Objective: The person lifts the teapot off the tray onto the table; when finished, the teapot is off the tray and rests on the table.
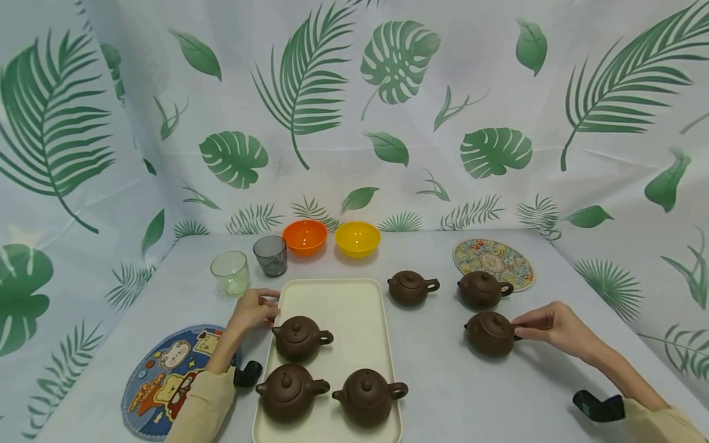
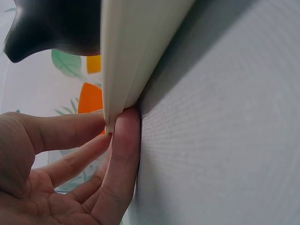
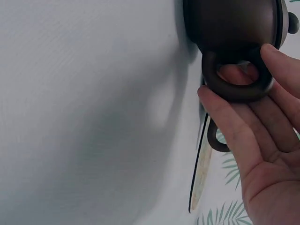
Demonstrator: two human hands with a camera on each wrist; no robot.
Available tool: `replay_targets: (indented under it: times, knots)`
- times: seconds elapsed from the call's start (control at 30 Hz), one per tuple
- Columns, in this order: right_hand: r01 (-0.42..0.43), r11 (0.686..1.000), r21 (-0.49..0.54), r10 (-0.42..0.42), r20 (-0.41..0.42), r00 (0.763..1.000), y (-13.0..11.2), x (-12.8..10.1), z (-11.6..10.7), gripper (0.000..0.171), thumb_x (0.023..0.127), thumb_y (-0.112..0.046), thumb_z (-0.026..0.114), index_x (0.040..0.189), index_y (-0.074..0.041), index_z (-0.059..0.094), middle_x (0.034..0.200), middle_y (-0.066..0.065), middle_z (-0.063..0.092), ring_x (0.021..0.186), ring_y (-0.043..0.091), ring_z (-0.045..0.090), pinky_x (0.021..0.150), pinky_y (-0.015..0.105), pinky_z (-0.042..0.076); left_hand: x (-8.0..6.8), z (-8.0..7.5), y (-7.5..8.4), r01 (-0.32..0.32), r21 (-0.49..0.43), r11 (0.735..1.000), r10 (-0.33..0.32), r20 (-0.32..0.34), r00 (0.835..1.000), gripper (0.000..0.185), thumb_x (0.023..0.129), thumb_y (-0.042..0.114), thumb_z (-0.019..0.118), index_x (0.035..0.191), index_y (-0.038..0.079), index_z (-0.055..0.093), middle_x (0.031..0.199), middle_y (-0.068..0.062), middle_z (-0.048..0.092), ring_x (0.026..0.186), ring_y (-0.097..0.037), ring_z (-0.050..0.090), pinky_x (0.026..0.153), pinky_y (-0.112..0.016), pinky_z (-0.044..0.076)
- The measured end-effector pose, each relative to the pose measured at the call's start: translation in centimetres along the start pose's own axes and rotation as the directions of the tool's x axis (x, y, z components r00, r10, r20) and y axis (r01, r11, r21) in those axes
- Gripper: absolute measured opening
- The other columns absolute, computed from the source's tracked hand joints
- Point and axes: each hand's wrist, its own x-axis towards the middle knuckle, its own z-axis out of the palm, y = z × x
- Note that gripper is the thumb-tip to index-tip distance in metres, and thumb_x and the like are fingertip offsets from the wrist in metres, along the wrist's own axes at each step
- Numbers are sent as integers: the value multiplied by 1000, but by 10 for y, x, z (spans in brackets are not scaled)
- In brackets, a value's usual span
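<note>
A cream tray (image 1: 354, 320) lies lengthwise on the table, bearing three dark brown teapots, one of them a teapot (image 1: 299, 338) near its left edge. My left hand (image 1: 255, 314) pinches the tray's left rim; in the left wrist view the thumb lies over the rim (image 2: 117, 70) and a finger (image 2: 123, 154) reaches beneath it. To the right of the tray, my right hand (image 1: 556, 329) grips a teapot (image 1: 490, 334) by its handle. The right wrist view shows thumb and fingers around that handle (image 3: 239, 91). Two more teapots, one here (image 1: 410, 288) and one there (image 1: 480, 289), stand behind it.
An orange bowl (image 1: 305, 239) and a yellow bowl (image 1: 357, 240) stand at the back. A grey glass (image 1: 271, 257) and a greenish glass (image 1: 230, 274) are behind my left hand. A patterned round mat (image 1: 517, 271) lies at back right, a blue mat (image 1: 149, 381) at front left.
</note>
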Motion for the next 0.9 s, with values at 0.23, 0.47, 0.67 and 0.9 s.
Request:
replay_targets:
  times: [0.23, 0.47, 0.67, 0.9]
  knots:
    - [-32, 999, -8, 32, -55, 998, -20, 4, -4, 22, 87, -10, 69, 102, 5, 72, 90, 2, 74, 77, 4, 69, 65, 20, 54, -1, 1, 1, -4, 12, 1000, 4, -9, 1000, 38, 82, -3, 63, 119, -8, 61, 87, -17, 65, 61, -15, 62, 53, -29, 56]
    - [12, 1000, 17, -10, -123, 992, -57, 29, 9, 21, 89, -14, 68, 102, 0, 74, 94, 7, 74, 82, 3, 68, 69, 19, 55, -1, 0, 1, 6, 16, 1000, -5, -15, 1000, 38, 81, -4, 62, 118, -8, 62, 86, -17, 65, 60, -14, 61, 53, -29, 55]
    - [85, 992, 88, -78, -80, 994, -88, 64, 37, 19, 87, -18, 70, 101, -4, 75, 95, 7, 73, 84, 7, 69, 72, 24, 56, -1, 1, 1, 8, 7, 1000, -7, -17, 1000, 38, 81, -4, 63, 118, -8, 62, 85, -17, 65, 59, -14, 61, 52, -29, 55]
    - [173, 968, 182, -186, 53, 981, -118, 101, 86, 20, 87, -18, 71, 100, -3, 75, 92, 5, 74, 81, 8, 67, 70, 23, 54, 0, -1, 0, 18, -7, 1000, -18, -5, 1000, 38, 82, -3, 63, 120, -7, 61, 86, -16, 65, 59, -14, 61, 52, -29, 55]
